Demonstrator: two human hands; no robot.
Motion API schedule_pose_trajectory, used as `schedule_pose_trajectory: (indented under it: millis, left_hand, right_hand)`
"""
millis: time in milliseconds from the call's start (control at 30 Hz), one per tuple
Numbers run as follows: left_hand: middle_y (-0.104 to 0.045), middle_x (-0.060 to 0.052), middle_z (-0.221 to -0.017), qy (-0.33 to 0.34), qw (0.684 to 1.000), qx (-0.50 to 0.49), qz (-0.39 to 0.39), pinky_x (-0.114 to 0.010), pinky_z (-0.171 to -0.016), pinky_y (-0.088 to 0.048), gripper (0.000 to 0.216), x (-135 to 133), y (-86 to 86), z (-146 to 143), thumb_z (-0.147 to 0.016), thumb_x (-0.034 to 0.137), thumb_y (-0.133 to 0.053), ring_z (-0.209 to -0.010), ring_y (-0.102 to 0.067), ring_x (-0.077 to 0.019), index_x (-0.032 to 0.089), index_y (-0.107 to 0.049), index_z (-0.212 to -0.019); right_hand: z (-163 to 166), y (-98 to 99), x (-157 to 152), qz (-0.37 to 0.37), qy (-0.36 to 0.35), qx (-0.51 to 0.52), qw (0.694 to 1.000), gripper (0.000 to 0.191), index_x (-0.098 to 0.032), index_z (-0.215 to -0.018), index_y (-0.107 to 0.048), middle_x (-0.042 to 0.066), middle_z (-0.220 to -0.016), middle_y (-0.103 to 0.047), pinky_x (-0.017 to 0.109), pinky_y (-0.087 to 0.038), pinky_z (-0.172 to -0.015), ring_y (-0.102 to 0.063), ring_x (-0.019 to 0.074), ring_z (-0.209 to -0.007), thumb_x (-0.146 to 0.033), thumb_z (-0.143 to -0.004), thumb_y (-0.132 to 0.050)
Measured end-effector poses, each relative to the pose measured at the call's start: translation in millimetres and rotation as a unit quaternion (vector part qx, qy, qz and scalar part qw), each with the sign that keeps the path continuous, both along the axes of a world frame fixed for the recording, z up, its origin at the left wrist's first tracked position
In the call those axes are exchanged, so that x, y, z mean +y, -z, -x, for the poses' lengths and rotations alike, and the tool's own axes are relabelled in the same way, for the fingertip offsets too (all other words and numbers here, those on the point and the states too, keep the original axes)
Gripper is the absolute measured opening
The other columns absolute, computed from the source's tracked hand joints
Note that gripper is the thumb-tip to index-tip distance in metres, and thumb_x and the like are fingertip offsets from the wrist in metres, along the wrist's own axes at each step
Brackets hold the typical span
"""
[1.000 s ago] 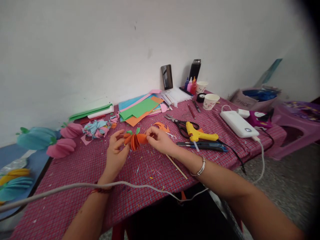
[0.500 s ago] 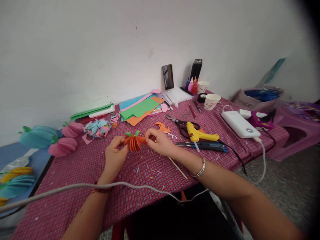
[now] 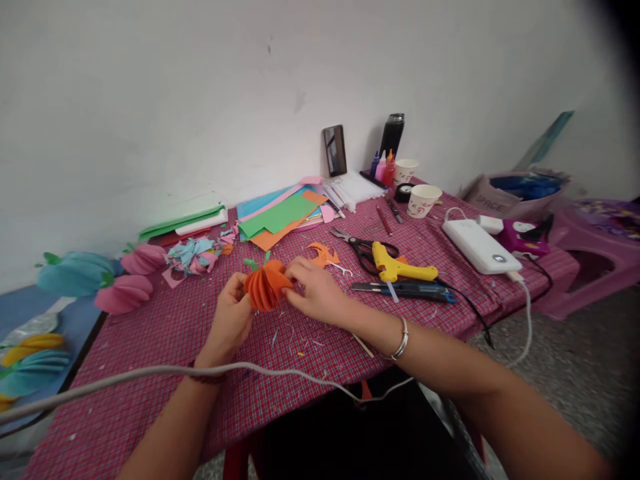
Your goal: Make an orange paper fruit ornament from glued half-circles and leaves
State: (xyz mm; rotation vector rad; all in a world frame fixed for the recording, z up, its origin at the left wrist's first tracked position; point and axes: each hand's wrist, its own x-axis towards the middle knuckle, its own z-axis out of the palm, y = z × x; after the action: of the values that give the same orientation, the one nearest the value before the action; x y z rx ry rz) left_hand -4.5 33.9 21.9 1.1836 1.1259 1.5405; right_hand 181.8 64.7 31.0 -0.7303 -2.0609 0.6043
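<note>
An orange paper pumpkin [image 3: 266, 285] with fanned folds and small green leaves on top is held just above the checked tablecloth [image 3: 165, 360]. My left hand [image 3: 229, 319] grips its left side, fingers closed and partly hidden behind it. At the right edge, my right hand [image 3: 311, 287] pinches the orange paper between thumb and fingers. Orange paper scraps [image 3: 324, 254] lie beyond my right hand. A thin wooden stick [image 3: 362, 345] lies partly under my right forearm.
Scissors [image 3: 361, 248], a yellow glue gun [image 3: 397, 267] and a blue cutter knife [image 3: 415, 292] lie to the right, near a white power bank [image 3: 477, 247]. Finished pink pumpkins [image 3: 125, 293] sit at left. Coloured sheets [image 3: 280, 217] lie at the back. A cable [image 3: 240, 367] crosses the foreground.
The pumpkin has been turned and its folds spread, so it looks rounder and fuller. Both hands have kept hold of it and shifted slightly.
</note>
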Motion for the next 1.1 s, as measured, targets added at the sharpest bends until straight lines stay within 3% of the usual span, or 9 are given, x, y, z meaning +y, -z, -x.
schedule_pose_trajectory:
  millis: [67, 200, 333, 467, 600, 767, 933, 1100]
  left_hand:
    - [-0.059, 0.005, -0.072, 0.007, 0.999, -0.042, 0.008, -0.018, -0.059, -0.045, 0.027, 0, -0.6, -1, -0.066, 0.029, -0.081, -0.061, -0.053, -0.0077, 0.019, -0.057, -0.076]
    - [-0.066, 0.005, -0.079, 0.020, 0.996, -0.091, 0.018, -0.020, -0.066, -0.049, 0.034, 1, -0.2, -2, -0.059, 0.026, -0.086, -0.065, -0.060, -0.0086, 0.022, -0.065, -0.085]
    - [-0.071, 0.000, -0.075, 0.042, 0.994, -0.097, 0.027, -0.029, -0.073, -0.053, 0.029, 1, 0.8, -6, -0.056, 0.021, -0.087, -0.071, -0.066, -0.0158, 0.019, -0.070, -0.079]
    - [-0.073, -0.004, -0.077, 0.066, 0.993, -0.088, 0.030, -0.034, -0.077, -0.053, 0.024, 0, 0.4, -6, -0.059, 0.021, -0.085, -0.080, -0.068, -0.0223, 0.017, -0.071, -0.079]
    - [-0.073, -0.003, -0.077, 0.056, 0.995, -0.079, 0.021, -0.034, -0.076, -0.054, 0.018, 1, 4.1, 1, -0.066, 0.024, -0.081, -0.080, -0.068, -0.0207, 0.018, -0.070, -0.079]
    - [-0.074, -0.003, -0.078, 0.034, 0.998, -0.055, 0.002, -0.032, -0.076, -0.054, 0.019, 1, 6.7, 6, -0.062, 0.022, -0.082, -0.081, -0.069, -0.0208, 0.019, -0.072, -0.077]
    - [-0.075, -0.006, -0.085, 0.013, 0.999, -0.031, -0.015, -0.033, -0.078, -0.054, 0.019, 0, -0.1, 3, -0.058, 0.021, -0.084, -0.086, -0.069, -0.0226, 0.019, -0.072, -0.073]
    - [-0.076, -0.008, -0.090, -0.004, 0.999, -0.030, -0.024, -0.033, -0.080, -0.053, 0.017, 0, -5.1, 1, -0.055, 0.019, -0.084, -0.085, -0.069, -0.0218, 0.018, -0.071, -0.067]
  right_hand:
    - [1, -1.5, -3, -0.059, 0.024, -0.026, 0.998, 0.002, -0.018, -0.084, -0.056, 0.007, -0.090, -0.059, 0.034, -0.041, -0.077, -0.053, 0.0199, -0.086, -0.018, -0.086, -0.056]
    - [5, -0.3, -8, -0.195, 0.064, -0.072, 0.976, 0.014, -0.018, -0.087, -0.064, 0.005, -0.084, -0.063, 0.034, -0.036, -0.075, -0.053, 0.0189, -0.080, -0.022, -0.094, -0.052]
    - [6, 1.0, -11, -0.244, 0.066, -0.065, 0.965, 0.017, -0.019, -0.088, -0.067, 0.003, -0.081, -0.064, 0.035, -0.032, -0.073, -0.053, 0.0173, -0.076, -0.022, -0.095, -0.052]
    - [4, 0.9, -11, -0.254, 0.064, -0.062, 0.963, 0.019, -0.020, -0.088, -0.068, 0.002, -0.081, -0.064, 0.035, -0.031, -0.074, -0.052, 0.0167, -0.075, -0.022, -0.096, -0.051]
    - [2, 1.0, -9, -0.248, 0.064, -0.067, 0.964, 0.016, -0.020, -0.089, -0.067, 0.002, -0.083, -0.066, 0.035, -0.032, -0.076, -0.053, 0.0174, -0.077, -0.021, -0.095, -0.052]
    - [0, -0.1, -8, -0.221, 0.060, -0.075, 0.971, 0.011, -0.018, -0.096, -0.065, 0.005, -0.091, -0.067, 0.036, -0.034, -0.081, -0.056, 0.0199, -0.085, -0.020, -0.092, -0.055]
    - [0, -2.9, -11, -0.170, 0.076, -0.091, 0.978, 0.036, -0.015, -0.123, -0.054, 0.008, -0.098, -0.066, 0.037, -0.034, -0.084, -0.055, 0.0222, -0.090, -0.017, -0.087, -0.059]
    - [0, -2.3, -11, -0.164, 0.077, -0.094, 0.979, 0.025, -0.016, -0.113, -0.058, 0.008, -0.098, -0.067, 0.036, -0.035, -0.084, -0.056, 0.0226, -0.091, -0.019, -0.088, -0.059]
